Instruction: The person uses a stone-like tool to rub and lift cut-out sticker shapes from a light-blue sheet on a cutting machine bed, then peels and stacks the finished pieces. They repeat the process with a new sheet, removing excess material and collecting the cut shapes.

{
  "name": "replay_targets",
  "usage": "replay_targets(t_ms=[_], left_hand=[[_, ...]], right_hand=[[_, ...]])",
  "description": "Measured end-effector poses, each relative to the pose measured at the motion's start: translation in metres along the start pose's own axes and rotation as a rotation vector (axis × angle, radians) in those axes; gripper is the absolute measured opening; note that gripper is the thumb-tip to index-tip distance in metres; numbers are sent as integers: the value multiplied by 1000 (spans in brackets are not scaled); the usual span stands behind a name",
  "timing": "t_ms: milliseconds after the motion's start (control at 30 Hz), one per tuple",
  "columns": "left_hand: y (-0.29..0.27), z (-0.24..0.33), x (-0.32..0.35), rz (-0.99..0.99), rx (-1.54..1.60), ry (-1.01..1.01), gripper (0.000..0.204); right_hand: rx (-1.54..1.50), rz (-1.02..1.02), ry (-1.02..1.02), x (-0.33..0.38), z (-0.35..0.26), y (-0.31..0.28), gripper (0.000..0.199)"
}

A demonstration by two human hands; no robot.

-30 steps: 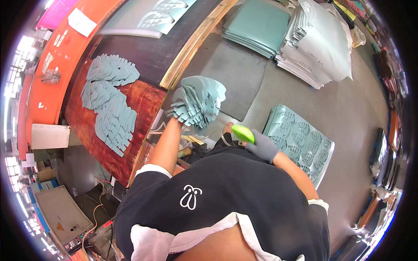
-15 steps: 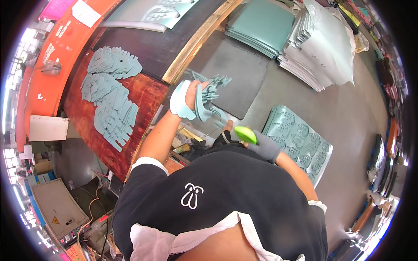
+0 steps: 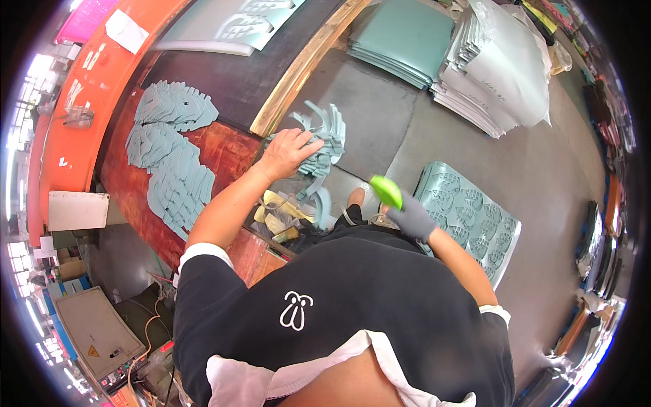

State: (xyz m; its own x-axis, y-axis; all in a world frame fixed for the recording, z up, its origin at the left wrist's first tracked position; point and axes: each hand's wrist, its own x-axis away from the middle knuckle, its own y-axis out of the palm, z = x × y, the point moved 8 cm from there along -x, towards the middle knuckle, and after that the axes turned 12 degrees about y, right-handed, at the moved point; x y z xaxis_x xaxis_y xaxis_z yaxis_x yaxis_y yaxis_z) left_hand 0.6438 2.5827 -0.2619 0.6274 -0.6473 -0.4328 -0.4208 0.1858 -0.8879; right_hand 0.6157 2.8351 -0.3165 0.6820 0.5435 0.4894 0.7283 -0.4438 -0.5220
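Observation:
My left hand (image 3: 290,154) is bare, its fingers bent over a bundle of pale green cut strips (image 3: 330,139). The strips fan out beyond the fingertips, and a curved one hangs lower, toward my lap. The underside of that grip is hidden. My right hand (image 3: 410,218), in a grey glove, is closed on a bright green rounded object (image 3: 386,191), whose exact kind I cannot make out. Left of my left arm, overlapping pale green cut pieces (image 3: 180,180) lie in a curving row on a reddish-brown board (image 3: 234,150).
A wooden strip (image 3: 312,64) edges the dark table surface. Green sheets (image 3: 403,41) and whitish sheets (image 3: 498,78) are stacked at the far right. Nearer, by my right arm, lies a stack of sheets with cut outlines (image 3: 468,217). An orange frame (image 3: 81,115) runs along the left.
My left hand has turned palm down over the strips; the broad pale pieces earlier around its wrist no longer show there. My right hand and the green object have shifted slightly.

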Motion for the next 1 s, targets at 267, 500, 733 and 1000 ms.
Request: replay_targets(t_ms=[267,500,733,1000], left_hand=[[-28,13,-13,37,-13,284,32],[-36,14,-19,57,8,325,35],[-54,-41,-7,350,330,-330,61],[-56,-78,-9,487,875,-631,73]], right_hand=[[-25,8,135,5,10,-13,47],[-30,-18,194,7,20,-12,52],[-299,37,329,10,42,-37,42],[-374,165,300,-4,56,-37,35]])
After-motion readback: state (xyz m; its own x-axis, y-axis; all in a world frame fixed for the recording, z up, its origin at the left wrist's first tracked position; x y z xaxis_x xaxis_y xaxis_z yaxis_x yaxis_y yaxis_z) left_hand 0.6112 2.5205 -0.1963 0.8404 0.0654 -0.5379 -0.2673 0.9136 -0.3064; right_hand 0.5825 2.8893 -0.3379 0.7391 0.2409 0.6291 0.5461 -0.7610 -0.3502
